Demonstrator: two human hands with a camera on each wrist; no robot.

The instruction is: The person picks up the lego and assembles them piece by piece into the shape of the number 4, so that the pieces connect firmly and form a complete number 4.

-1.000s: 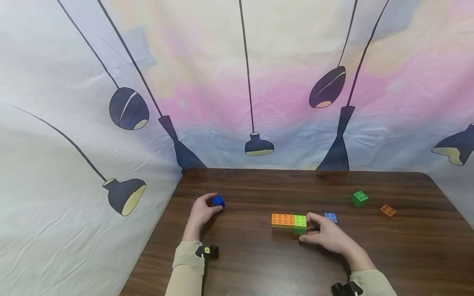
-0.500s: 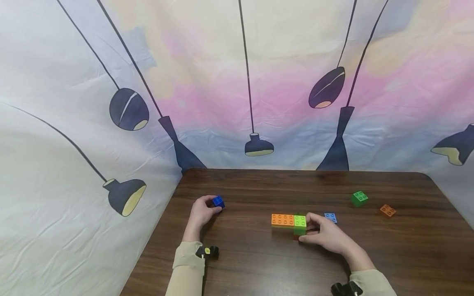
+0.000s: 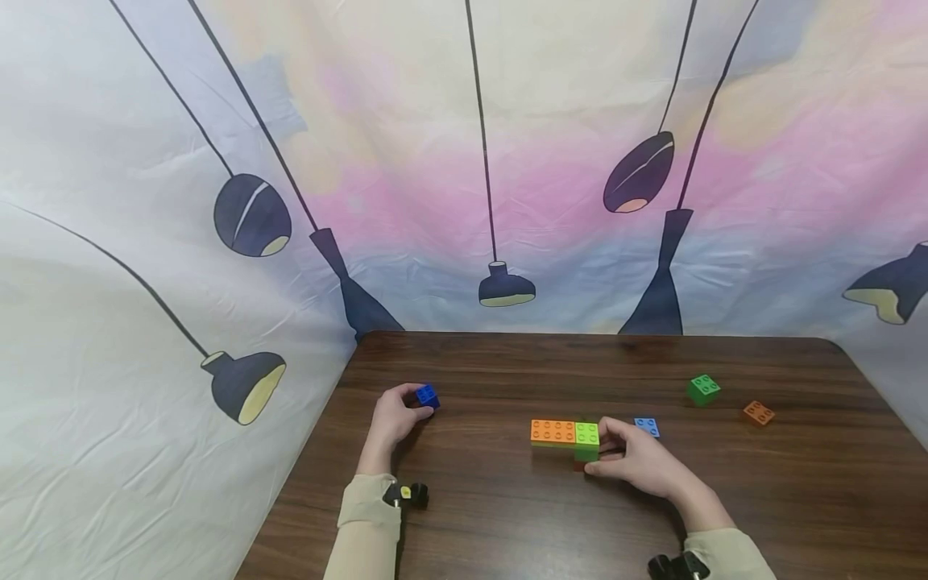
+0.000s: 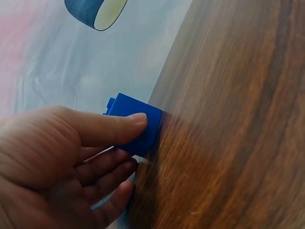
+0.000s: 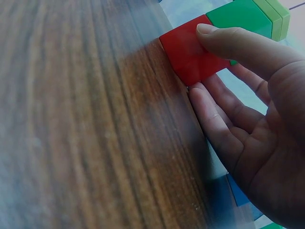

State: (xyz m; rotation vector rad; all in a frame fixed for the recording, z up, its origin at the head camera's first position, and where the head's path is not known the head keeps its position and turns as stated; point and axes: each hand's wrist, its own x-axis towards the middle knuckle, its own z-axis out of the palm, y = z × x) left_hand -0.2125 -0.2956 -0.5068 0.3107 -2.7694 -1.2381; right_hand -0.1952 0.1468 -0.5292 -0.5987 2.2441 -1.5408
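On the left side of the table, my left hand pinches a dark blue toy building brick. The left wrist view shows the thumb flat on one face of that brick, which sits at the tabletop. Right of centre, my right hand grips the base of a brick stack. Its bottom is a red brick, with a green brick above. A lime piece tops it, and beside that an orange brick juts out left over the table. The right thumb presses on the red brick.
Just behind the right hand lies a light blue brick. Farther right are a loose green brick and a small orange brick. A cloth printed with lamps hangs behind the dark wooden table.
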